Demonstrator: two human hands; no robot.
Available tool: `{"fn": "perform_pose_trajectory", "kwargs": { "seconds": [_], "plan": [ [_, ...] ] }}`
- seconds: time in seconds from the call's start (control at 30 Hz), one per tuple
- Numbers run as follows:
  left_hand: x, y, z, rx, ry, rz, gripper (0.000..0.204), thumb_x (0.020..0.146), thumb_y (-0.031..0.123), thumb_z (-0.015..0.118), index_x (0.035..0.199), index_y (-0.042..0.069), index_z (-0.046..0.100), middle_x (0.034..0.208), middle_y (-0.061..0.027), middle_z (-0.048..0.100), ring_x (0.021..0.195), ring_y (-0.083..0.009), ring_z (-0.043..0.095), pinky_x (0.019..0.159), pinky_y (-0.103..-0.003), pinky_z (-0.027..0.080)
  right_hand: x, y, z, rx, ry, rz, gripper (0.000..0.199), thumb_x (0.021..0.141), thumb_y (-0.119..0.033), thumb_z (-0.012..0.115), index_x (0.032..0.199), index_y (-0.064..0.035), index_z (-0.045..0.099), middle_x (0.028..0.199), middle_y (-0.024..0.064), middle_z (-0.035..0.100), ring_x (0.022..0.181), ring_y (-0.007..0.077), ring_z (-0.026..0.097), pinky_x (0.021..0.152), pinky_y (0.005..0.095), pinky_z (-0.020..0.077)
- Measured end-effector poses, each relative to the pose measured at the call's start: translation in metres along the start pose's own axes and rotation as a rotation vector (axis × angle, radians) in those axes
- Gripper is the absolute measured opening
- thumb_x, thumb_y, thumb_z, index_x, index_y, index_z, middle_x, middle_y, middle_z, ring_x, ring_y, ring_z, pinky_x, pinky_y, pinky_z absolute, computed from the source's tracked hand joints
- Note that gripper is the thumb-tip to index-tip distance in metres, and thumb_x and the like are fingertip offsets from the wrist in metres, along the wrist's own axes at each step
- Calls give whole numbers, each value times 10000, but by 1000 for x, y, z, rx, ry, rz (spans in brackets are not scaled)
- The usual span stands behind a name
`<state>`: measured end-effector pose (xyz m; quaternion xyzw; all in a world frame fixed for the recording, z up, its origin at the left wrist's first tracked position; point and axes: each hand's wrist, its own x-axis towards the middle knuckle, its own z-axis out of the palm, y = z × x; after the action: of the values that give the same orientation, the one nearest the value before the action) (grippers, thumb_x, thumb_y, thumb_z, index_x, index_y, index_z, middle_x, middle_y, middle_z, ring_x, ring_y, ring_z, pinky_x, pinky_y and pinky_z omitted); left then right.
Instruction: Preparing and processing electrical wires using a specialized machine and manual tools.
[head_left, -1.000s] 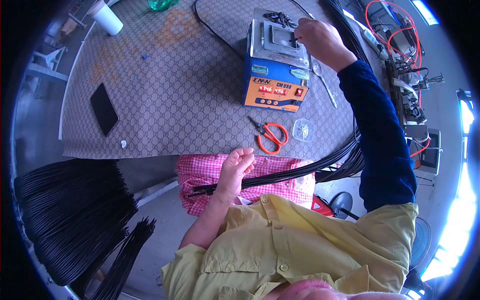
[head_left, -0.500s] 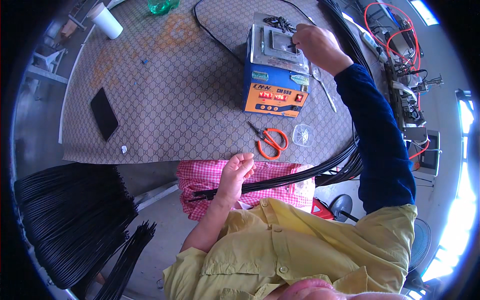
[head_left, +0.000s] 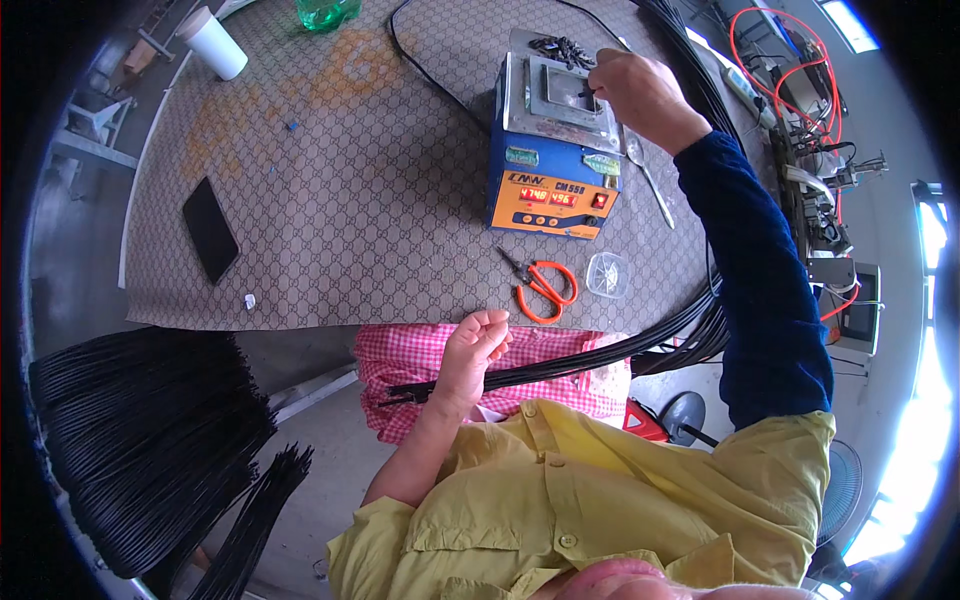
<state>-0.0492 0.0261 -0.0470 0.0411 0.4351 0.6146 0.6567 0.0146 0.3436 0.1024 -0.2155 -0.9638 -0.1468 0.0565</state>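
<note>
My right hand (head_left: 648, 98) is closed in a pinch over the opening of a blue and orange solder pot (head_left: 546, 200). A thin dark tip, which looks like a black cable end (head_left: 588, 94), points from its fingers into the square metal well (head_left: 568, 86). Short dark scraps (head_left: 563, 50) lie heaped on the plate behind the well. My left hand (head_left: 476, 345) is curled closed at the table's front edge; whether anything is inside it cannot be seen. Orange-handled snips (head_left: 545, 290) and a small clear plastic dish (head_left: 608, 275) lie between it and the pot.
Black cables (head_left: 590, 357) cross my lap below the left hand, and more run along the right table edge. A spoon (head_left: 655, 185) lies right of the pot. A phone (head_left: 210, 230), white cup (head_left: 215, 45) and green bottle (head_left: 328, 12) stand left. Cable bundles (head_left: 150, 430) fill the lower left.
The whole view has shifted very slightly. My right hand stays over the well and my left hand stays curled at the table edge; no clear movement of either shows.
</note>
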Motion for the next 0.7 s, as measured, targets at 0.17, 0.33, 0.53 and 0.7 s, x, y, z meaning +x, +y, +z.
{"fn": "perform_pose_trajectory", "kwargs": {
  "seconds": [0.17, 0.33, 0.53, 0.7],
  "plan": [
    [1, -1, 0, -3, -2, 4, 139, 826, 100, 531, 959, 62, 546, 745, -5, 544, 628, -61, 462, 596, -176, 369, 1, 0, -5, -32, -40, -2, 77, 720, -57, 537, 748, -67, 608, 793, 64, 571, 751, 211, 580, 637, 301, 485],
    [1, 0, 0, -10, 7, -3, 136, 826, 96, 528, 957, 63, 548, 743, -3, 546, 627, -60, 463, 595, -176, 368, 0, 4, 7, -14, 65, -36, 62, 724, -91, 559, 692, -58, 600, 736, 59, 533, 680, 241, 564, 600, 337, 453],
    [0, 0, -1, -10, -5, -11, 137, 826, 88, 525, 958, 63, 550, 739, 1, 548, 633, -59, 466, 604, -179, 368, 1, 2, 5, 11, 37, -50, 72, 724, -106, 559, 696, -54, 600, 749, 71, 536, 698, 248, 567, 604, 344, 451],
    [2, -1, -3, -13, -24, -1, 144, 824, 89, 530, 963, 62, 553, 741, 0, 551, 632, -58, 467, 604, -179, 371, -1, 2, -8, 14, -44, 28, 65, 722, -96, 548, 736, -68, 605, 786, 74, 547, 734, 246, 573, 631, 347, 465]
  ]
}}
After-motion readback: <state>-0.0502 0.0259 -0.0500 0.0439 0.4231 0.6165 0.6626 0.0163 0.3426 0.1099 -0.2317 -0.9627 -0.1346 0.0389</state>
